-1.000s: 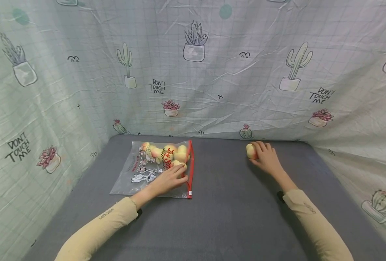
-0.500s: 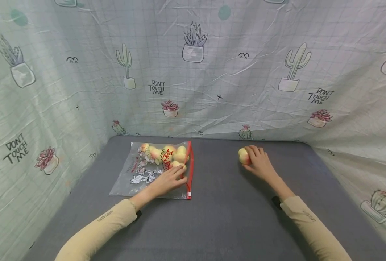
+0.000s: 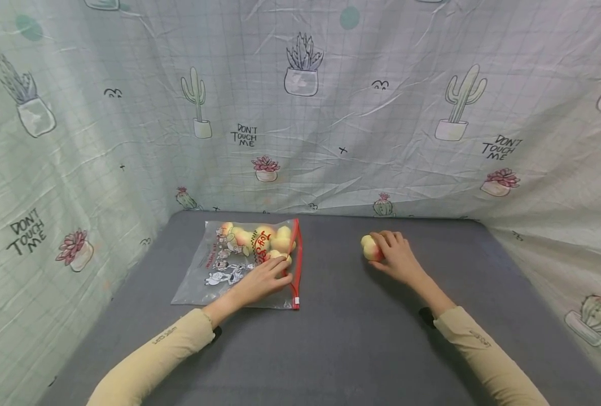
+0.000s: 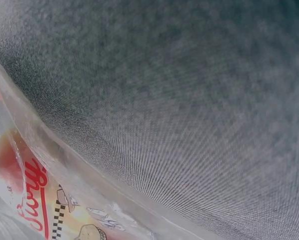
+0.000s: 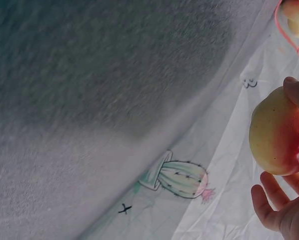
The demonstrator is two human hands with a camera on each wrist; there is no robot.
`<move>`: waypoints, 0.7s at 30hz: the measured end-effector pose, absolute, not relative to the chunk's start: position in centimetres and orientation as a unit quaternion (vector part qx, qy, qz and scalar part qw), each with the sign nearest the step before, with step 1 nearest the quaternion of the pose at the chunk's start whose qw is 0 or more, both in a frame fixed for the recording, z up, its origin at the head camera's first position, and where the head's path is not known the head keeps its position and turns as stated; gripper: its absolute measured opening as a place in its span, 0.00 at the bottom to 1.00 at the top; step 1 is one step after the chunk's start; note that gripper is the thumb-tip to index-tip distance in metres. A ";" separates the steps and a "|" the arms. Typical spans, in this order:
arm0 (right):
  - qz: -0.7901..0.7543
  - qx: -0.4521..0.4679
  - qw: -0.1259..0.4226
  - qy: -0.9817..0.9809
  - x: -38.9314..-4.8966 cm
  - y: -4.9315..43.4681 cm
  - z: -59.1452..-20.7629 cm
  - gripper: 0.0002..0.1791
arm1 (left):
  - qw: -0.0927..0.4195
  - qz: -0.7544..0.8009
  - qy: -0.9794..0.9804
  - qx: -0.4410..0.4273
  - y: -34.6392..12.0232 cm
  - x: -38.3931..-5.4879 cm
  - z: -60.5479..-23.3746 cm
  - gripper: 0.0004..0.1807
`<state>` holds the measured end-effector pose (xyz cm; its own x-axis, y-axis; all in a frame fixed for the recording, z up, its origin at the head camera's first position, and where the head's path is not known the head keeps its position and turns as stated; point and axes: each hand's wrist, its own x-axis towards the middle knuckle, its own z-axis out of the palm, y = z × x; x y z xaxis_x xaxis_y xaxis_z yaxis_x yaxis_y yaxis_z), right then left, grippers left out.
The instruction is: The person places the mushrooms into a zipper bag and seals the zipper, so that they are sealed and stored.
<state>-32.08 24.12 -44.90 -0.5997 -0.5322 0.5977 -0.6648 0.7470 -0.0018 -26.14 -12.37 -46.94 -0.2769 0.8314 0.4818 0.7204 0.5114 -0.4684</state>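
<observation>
In the head view, my right hand [image 3: 399, 260] holds a yellow peach [image 3: 371, 248] with a red blush, low over the grey table to the right of the bag. The right wrist view shows the thumb on one side of this peach [image 5: 277, 132] and fingers on the other. My left hand [image 3: 266, 281] pinches the near layer of a clear zip bag [image 3: 193, 285] at its red-edged mouth, which gapes slightly toward the right. Several more peaches [image 3: 282, 241] lie inside the bag. Only the bag's printed plastic [image 4: 34, 200] shows in the left wrist view; the fingertips there are hidden.
The grey table [image 3: 330, 338] extends under both arms. A pale curtain [image 3: 341, 113] printed with cactus pots hangs along the back and both sides. A white slider [image 3: 297, 301] sits at the near end of the bag's red zip.
My right hand has moved left with the peach, closer to the bag and slightly nearer to me. The left hand and the bag have stayed in place.
</observation>
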 end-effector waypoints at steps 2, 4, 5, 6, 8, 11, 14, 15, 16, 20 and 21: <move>0.109 0.339 0.289 -0.888 -31.9 23.9 -44.9 0.38 | 0.354 0.079 -0.793 -0.489 -12.3 -26.2 -46.9 0.09; 0.108 0.341 0.284 -0.890 -31.8 23.7 -44.9 0.39 | 0.357 0.081 -0.791 -0.489 -12.3 -26.2 -46.9 0.09; 0.110 0.342 0.282 -0.890 -31.7 23.5 -44.9 0.38 | 0.358 0.081 -0.791 -0.490 -12.2 -26.2 -46.9 0.08; 0.111 0.343 0.280 -0.890 -31.6 23.4 -44.9 0.38 | 0.358 0.081 -0.791 -0.489 -12.2 -26.2 -46.9 0.08; 0.112 0.344 0.279 -0.890 -31.5 23.1 -44.9 0.38 | 0.358 0.081 -0.791 -0.490 -12.2 -26.2 -46.8 0.08; 0.112 0.347 0.282 -0.888 -31.4 22.7 -44.9 0.39 | 0.355 0.080 -0.792 -0.490 -12.2 -26.2 -46.8 0.08; 0.106 0.351 0.281 -0.887 -31.2 22.3 -45.0 0.39 | 0.355 0.079 -0.792 -0.490 -12.2 -26.2 -46.7 0.09; 0.104 0.353 0.280 -0.887 -31.2 22.1 -45.0 0.39 | 0.355 0.079 -0.792 -0.490 -12.2 -26.2 -46.7 0.09; 0.103 0.355 0.280 -0.886 -31.1 21.9 -45.0 0.39 | 0.355 0.079 -0.792 -0.490 -12.2 -26.2 -46.7 0.09; 0.104 0.363 0.275 -0.884 -30.7 21.2 -45.0 0.40 | 0.352 0.080 -0.795 -0.488 -12.3 -26.1 -46.7 0.09; 0.104 0.364 0.273 -0.884 -30.7 21.0 -45.1 0.40 | 0.350 0.080 -0.796 -0.487 -12.3 -26.1 -46.8 0.09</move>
